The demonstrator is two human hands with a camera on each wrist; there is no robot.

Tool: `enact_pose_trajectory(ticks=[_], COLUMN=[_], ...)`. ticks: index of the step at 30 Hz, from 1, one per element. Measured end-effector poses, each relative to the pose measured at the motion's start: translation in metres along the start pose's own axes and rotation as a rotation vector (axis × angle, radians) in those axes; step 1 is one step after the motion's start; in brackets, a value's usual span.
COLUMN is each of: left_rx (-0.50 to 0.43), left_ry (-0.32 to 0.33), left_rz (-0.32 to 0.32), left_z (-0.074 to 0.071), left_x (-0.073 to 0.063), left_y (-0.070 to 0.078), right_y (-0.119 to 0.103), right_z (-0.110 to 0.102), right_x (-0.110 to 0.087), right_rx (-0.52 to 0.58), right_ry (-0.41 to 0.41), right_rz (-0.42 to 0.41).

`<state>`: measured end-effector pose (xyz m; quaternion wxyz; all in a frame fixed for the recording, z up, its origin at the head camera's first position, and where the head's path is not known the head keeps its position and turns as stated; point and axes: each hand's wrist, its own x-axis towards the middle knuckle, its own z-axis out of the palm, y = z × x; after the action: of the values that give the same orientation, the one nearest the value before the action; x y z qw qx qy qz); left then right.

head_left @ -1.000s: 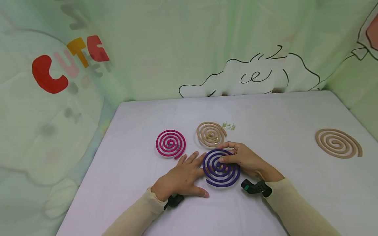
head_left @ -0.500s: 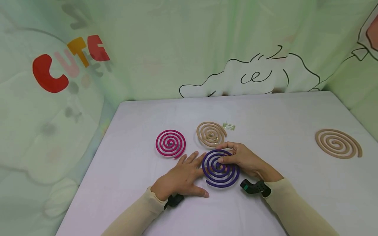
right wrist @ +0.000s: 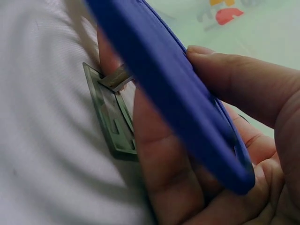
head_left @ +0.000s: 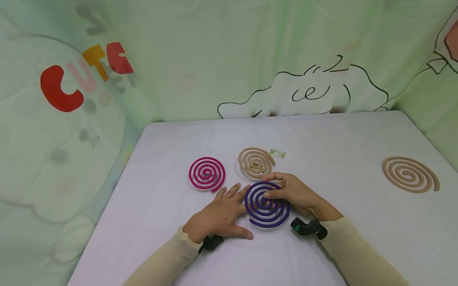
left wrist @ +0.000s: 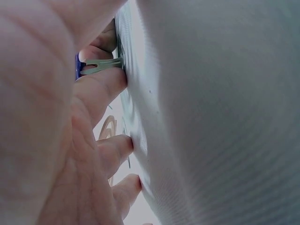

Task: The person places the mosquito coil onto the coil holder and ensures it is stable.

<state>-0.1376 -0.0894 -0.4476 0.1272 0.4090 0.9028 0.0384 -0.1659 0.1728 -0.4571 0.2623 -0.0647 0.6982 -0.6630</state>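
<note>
In the head view, my right hand [head_left: 298,196] pinches a purple mosquito coil [head_left: 264,200] near its centre, thumb on top and fingers underneath. The right wrist view has the coil [right wrist: 173,98] edge-on above a small metal coil stand [right wrist: 107,122], whose upright tab rises towards it. Whether the tab is seated in the coil is hidden. My left hand [head_left: 222,216] rests on the white cloth with straight, spread fingers, some of them partly under the coil's left side. In the left wrist view, its fingertips touch the cloth, one beside the stand's metal prong [left wrist: 101,64].
A magenta coil [head_left: 206,172] sits raised behind my left hand. To its right is a tan coil [head_left: 256,163], also raised on metal. A bare metal stand [head_left: 277,153] lies beside that one. Another tan coil [head_left: 407,172] lies flat at the table's right.
The purple coil and my right hand have shifted very slightly to the left. My left hand and the other coils stay where they were.
</note>
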Motion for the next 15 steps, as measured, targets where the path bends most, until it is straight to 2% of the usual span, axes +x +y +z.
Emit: enact_pose_trajectory(ticks=[15], left_rx=[-0.018], left_ry=[-0.007], left_rz=[-0.006], left_z=[0.0008], left_x=[0.0008], left_y=[-0.0011], right_y=[0.0015], right_z=[0.0003], right_x=[0.0011], right_rx=[-0.03], right_ry=[0.005], right_rz=[-0.018])
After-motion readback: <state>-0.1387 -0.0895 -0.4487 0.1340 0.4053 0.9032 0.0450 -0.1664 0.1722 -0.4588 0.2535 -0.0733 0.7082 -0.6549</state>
